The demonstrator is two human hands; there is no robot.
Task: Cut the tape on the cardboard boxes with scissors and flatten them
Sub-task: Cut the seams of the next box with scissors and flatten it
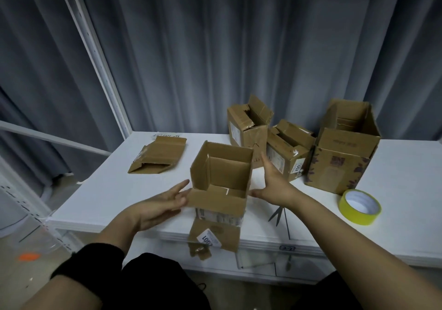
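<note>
An opened brown cardboard box (222, 175) stands at the table's front edge, its top flaps up and a lower flap with a white label hanging over the edge. My left hand (162, 204) lies with straight fingers against the box's left side. My right hand (272, 183) is spread flat beside its right side. Scissors (278, 215) lie on the table just under my right forearm, partly hidden. A flattened box (157, 159) lies at the left rear.
Three more boxes stand at the back right: a torn one (246, 127), a smaller one with a label (287, 151) and a tall open one (344, 156). A yellow tape roll (359, 206) sits at the right. A white rack post (100, 65) rises on the left of the white table (100, 194).
</note>
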